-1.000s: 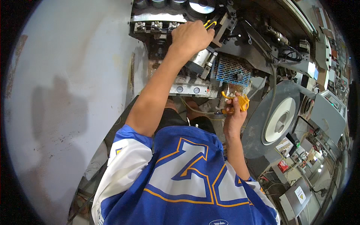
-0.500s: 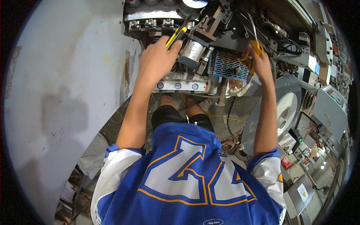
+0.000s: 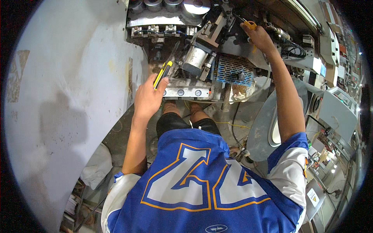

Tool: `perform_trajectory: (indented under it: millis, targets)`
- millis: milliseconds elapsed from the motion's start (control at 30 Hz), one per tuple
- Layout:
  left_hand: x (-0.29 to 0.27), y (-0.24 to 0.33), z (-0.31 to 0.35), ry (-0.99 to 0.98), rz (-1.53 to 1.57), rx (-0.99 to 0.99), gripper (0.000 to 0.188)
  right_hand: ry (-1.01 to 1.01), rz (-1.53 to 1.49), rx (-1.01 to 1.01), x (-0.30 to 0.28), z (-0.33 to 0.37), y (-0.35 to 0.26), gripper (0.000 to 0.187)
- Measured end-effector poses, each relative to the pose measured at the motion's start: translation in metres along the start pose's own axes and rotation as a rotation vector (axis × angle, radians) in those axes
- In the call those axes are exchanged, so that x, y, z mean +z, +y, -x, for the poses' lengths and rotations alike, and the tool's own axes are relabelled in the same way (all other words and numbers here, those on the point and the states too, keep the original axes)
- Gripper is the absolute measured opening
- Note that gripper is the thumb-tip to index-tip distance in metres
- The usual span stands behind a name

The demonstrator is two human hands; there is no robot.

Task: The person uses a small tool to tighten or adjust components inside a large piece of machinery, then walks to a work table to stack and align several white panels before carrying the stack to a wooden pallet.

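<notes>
Head view: a yellow-and-black tool (image 3: pixel 163 74) is held in the left hand (image 3: pixel 149 97), its handle pinched between the thumb and the curled fingers, its narrow blurred tip pointed up and away from the body. This tool is held above the near edge of the machine, just left of the cylinder (image 3: pixel 195 59) and over the left end of the gauge strip (image 3: pixel 189 93) as seen from above. An orange tool (image 3: pixel 250 25) is gripped by the right hand (image 3: pixel 260 37), which is stretched out farther, near the metal arm (image 3: pixel 219 29); the fingers are closed on the handle, though their exact placing is partly hidden. Its thin shaft is aimed at the upper left, and whether the machine is touched by it cannot be told. Between the two hands, the cylinder is set at a slant, with the blue grate (image 3: pixel 235 70) just to its right. The shiny disc (image 3: pixel 197 6) and a row of rollers (image 3: pixel 153 4) are seen at the top. The reel (image 3: pixel 259 128) is partly covered by the right forearm (image 3: pixel 287 97), and the left side is filled by a grey panel (image 3: pixel 70 66).
</notes>
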State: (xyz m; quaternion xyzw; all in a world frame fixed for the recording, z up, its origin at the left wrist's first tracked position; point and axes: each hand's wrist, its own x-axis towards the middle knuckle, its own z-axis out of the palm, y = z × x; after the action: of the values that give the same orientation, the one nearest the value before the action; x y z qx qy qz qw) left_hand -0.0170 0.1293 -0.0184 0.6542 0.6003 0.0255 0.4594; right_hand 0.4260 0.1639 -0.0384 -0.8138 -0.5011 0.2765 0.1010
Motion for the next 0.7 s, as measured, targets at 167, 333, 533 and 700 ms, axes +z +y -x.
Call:
perform_trajectory:
  millis: [167,333,533,700]
  targets:
    - [-0.001,0.007,-0.009,0.021,0.041,0.043,0.048,-0.034,0.047,-0.016,0.006,-0.015,0.014,0.079]
    - [0.007,0.045,-0.050,0.006,0.020,0.173,0.049,0.136,0.494,-0.103,0.004,-0.020,0.017,0.080]
    - [0.036,0.105,-0.129,0.061,-0.302,0.274,0.051,0.197,0.504,-0.104,-0.002,-0.016,0.006,0.069]
    - [0.049,0.113,-0.148,0.117,-0.389,0.312,0.048,0.162,0.422,-0.046,-0.003,-0.014,0.009,0.070]
